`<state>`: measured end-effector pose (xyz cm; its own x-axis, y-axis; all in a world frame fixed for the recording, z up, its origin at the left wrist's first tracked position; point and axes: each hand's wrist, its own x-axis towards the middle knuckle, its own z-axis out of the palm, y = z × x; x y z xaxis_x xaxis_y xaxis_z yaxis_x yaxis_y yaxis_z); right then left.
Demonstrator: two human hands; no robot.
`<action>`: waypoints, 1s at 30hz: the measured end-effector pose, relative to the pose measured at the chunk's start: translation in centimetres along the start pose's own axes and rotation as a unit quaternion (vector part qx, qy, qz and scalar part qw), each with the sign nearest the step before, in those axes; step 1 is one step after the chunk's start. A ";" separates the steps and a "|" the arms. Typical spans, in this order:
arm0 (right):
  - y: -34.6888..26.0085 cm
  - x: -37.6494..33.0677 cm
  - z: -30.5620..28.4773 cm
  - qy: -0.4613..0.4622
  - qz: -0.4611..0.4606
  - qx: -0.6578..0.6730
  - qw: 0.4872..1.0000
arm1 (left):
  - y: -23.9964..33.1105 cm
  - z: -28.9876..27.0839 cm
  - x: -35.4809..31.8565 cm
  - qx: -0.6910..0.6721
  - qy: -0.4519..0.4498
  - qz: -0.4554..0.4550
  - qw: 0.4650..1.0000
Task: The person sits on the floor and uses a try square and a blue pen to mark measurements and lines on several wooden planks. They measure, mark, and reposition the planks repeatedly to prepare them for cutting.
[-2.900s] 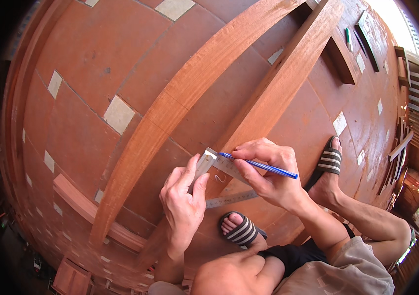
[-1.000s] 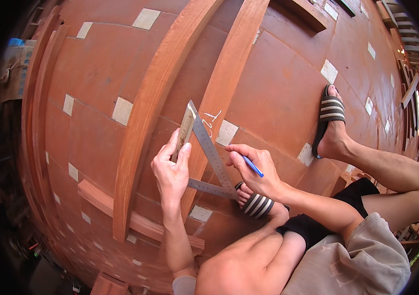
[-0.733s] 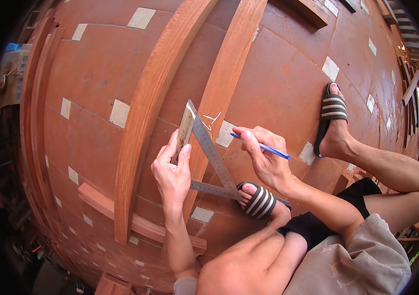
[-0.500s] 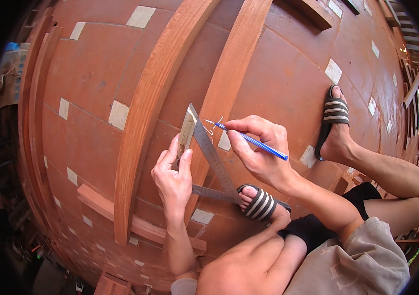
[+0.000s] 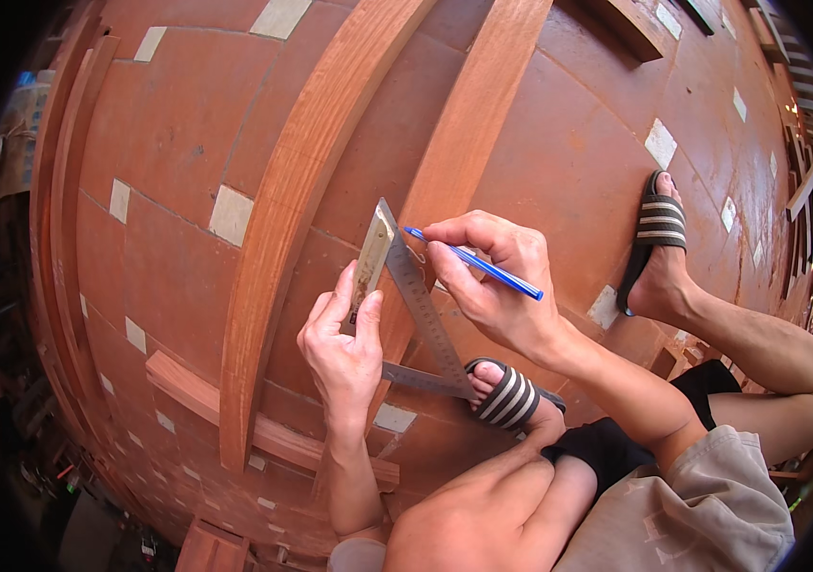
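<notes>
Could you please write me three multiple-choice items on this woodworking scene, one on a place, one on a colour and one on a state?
1. Where does the left hand rest?
A. on the metal square
B. on a sandal
C. on the tiled floor

2. What colour is the pen in the right hand?
A. red
B. blue
C. green

3. How does the metal square lie?
A. standing upright in the air
B. hanging from a wall
C. flat against the wooden plank

Answers:
1. A, since the fingers press on the square's thick stock beside the wooden plank.
2. B, since the slim barrel between the fingers is plainly blue.
3. C, since its blade runs flat across the plank, with the pen tip at its corner.
</notes>
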<state>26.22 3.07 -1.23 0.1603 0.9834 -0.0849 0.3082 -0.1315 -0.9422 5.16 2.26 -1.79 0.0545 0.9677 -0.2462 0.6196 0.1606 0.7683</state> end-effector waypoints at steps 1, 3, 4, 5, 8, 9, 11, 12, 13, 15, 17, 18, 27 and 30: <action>0.0 0.0 0.0 -0.003 0.002 -0.001 1.000 | 0.0 0.0 0.0 0.004 0.005 0.007 1.000; 0.1 0.2 0.1 -0.007 -0.005 -0.009 1.000 | 0.0 0.0 -0.1 0.000 0.005 0.000 1.000; 0.2 0.2 0.1 -0.008 -0.008 -0.013 1.000 | 0.1 0.0 -0.1 -0.001 0.005 -0.004 1.000; 0.1 0.2 0.1 -0.011 -0.003 -0.010 1.000 | 0.1 0.0 -0.1 0.000 0.006 -0.003 1.000; -0.1 0.3 0.1 -0.015 0.005 -0.010 1.000 | 0.0 0.0 0.0 0.004 0.005 0.001 1.000; -0.1 0.4 0.0 -0.015 0.003 -0.013 1.000 | 0.1 0.0 0.0 0.007 0.004 0.001 1.000; -0.1 0.4 0.0 -0.014 -0.002 -0.015 1.000 | 0.1 0.0 0.0 0.006 0.005 0.003 1.000; 0.0 0.4 0.1 -0.013 -0.006 -0.013 1.000 | 0.0 0.0 -0.1 0.003 0.007 0.004 1.000; 0.1 0.3 0.1 -0.012 -0.009 -0.012 1.000 | 0.0 0.1 -0.1 -0.001 0.009 0.006 1.000; 0.1 0.4 0.0 -0.013 -0.016 -0.016 1.000 | 0.0 0.0 -0.1 0.005 0.006 0.003 1.000; 0.0 0.4 -0.1 -0.017 -0.014 -0.020 1.000 | 0.1 0.0 -0.1 0.010 0.003 0.000 1.000; -0.2 0.4 -0.2 -0.019 -0.010 -0.021 1.000 | 0.2 0.0 -0.1 0.013 0.002 -0.001 1.000; -0.6 0.1 -0.5 -0.040 -0.023 -0.033 0.998 | 0.1 0.1 -0.2 -0.019 0.010 0.000 1.000; -0.7 -0.3 -0.9 -0.060 -0.026 -0.033 0.997 | 0.0 0.0 -0.3 -0.019 0.009 -0.018 1.000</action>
<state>26.79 2.76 -0.26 0.0308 0.9965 -0.0773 0.3750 -0.0832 -0.9233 5.19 1.99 -1.70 0.0194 0.9644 -0.2638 0.5899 0.2020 0.7818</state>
